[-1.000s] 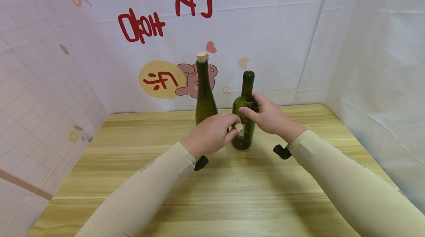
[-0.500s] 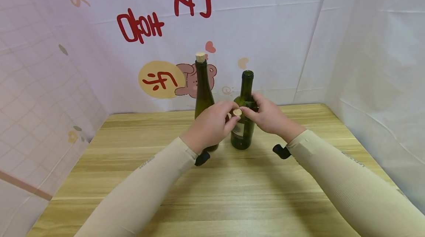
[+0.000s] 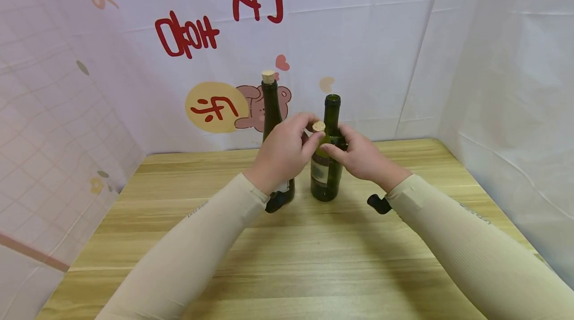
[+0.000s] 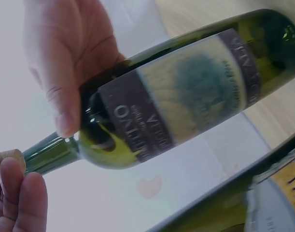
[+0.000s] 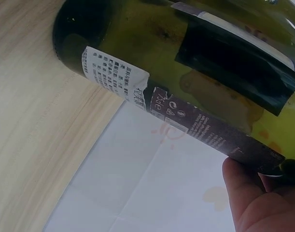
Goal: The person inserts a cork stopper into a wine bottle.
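My left hand (image 3: 287,148) pinches a cork (image 3: 319,126) between thumb and fingers, just left of the shorter bottle's neck. That green wine bottle (image 3: 332,116) stands upright with an uncovered mouth. My right hand (image 3: 360,158) grips its shoulder from the right, as the thumb and fingers in the left wrist view also show. In that view the cork (image 4: 13,155) overlaps the bottle's neck; whether they touch I cannot tell. A taller dark green bottle (image 3: 270,105) stands to the left, partly behind my left hand, with a cork (image 3: 268,77) in its mouth.
Both bottles stand on a wood-grain table (image 3: 305,260). White printed cloth (image 3: 376,46) hangs close behind them and at both sides. A black wrist mount (image 3: 378,204) sticks out under my right wrist.
My left hand has risen with the cork, from in front of the shorter bottle's label up beside its neck. The right hand has kept its hold on the bottle.
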`<control>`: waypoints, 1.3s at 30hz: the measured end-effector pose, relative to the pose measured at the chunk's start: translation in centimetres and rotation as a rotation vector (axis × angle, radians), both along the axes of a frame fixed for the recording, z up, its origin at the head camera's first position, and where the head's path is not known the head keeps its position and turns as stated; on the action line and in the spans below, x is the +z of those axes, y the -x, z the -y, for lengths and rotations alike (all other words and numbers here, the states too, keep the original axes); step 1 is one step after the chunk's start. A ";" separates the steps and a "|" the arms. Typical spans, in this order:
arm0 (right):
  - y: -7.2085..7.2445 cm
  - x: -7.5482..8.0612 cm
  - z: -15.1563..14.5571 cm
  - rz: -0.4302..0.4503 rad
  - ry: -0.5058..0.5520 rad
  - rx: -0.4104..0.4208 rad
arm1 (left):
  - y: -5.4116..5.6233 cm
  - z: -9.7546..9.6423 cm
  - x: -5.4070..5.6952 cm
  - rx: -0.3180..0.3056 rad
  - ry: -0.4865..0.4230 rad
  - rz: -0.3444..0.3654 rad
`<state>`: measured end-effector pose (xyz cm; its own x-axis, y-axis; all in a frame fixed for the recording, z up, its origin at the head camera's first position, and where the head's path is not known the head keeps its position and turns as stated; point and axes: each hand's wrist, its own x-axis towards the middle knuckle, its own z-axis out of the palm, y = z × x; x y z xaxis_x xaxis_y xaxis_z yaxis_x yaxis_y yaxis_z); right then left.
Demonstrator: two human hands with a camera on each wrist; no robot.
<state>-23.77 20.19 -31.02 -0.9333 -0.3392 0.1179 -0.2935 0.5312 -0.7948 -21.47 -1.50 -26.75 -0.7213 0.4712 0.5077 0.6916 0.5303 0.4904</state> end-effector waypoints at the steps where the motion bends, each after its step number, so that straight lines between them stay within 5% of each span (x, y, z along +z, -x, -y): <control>1: 0.0 0.0 0.0 0.002 0.000 0.000 | 0.0 -0.1 0.2 0.004 -0.009 -0.003; 28: 0.0 0.0 0.1 0.006 0.019 0.015 | 1.8 -2.1 4.2 0.028 -0.093 -0.102; 39: -0.1 0.0 0.0 0.006 -0.001 0.006 | 2.2 -3.0 5.1 0.048 -0.030 -0.056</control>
